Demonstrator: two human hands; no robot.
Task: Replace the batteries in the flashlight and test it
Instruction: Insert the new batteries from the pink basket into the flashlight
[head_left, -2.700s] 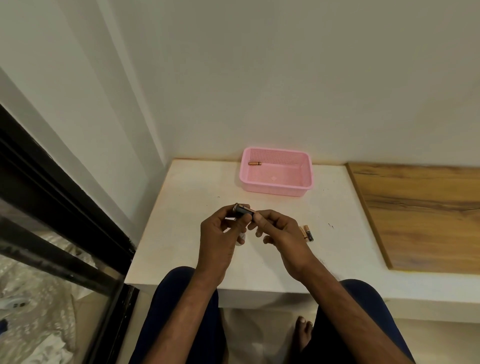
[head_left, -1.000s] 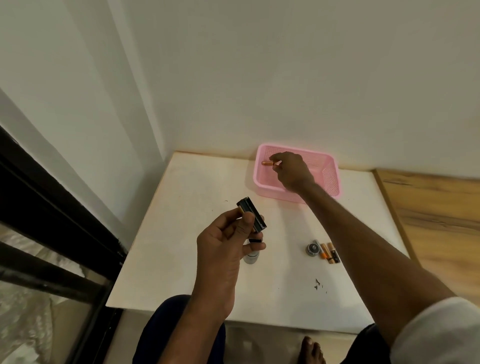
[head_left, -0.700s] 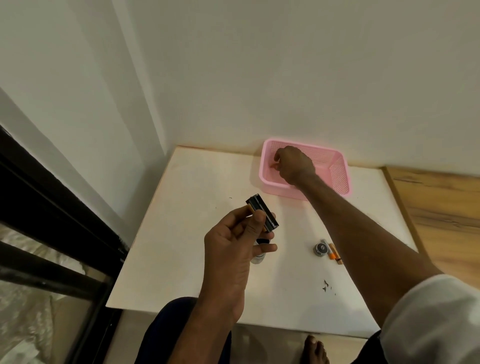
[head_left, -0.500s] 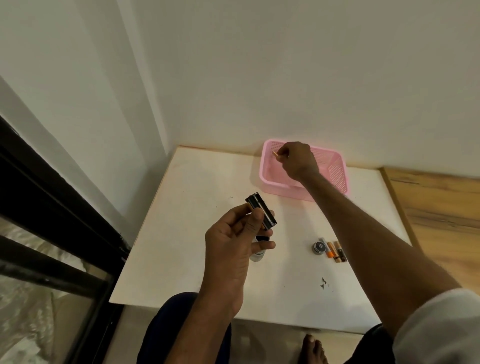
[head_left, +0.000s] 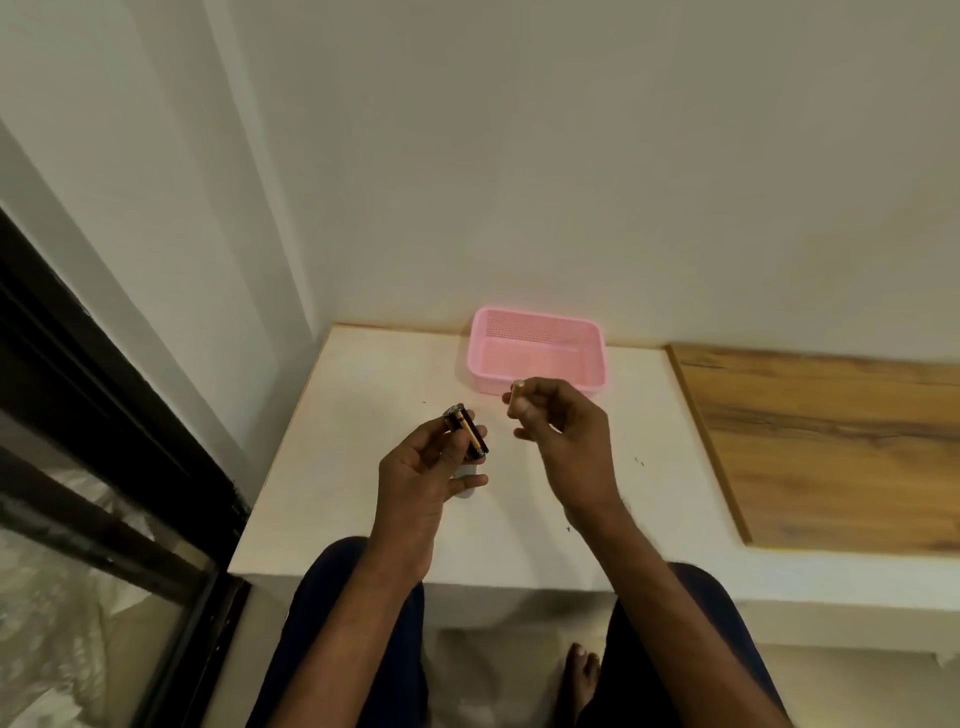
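My left hand (head_left: 421, 467) grasps the black battery holder (head_left: 466, 432) above the middle of the tabletop (head_left: 363, 415), its long axis tilted. My right hand (head_left: 558, 431) pinches one battery (head_left: 517, 389), the pale end up, over the tabletop just in front of the pink basket (head_left: 540, 356) that stands at the far edge. The two hands are near but apart. Risks as I judge them: the battery may go in with its poles reversed (its markings are too blurred to read); the light fingertip grip may let it slip and roll off the near edge; a skewed push could bend a contact. The flashlight body is not clearly visible.
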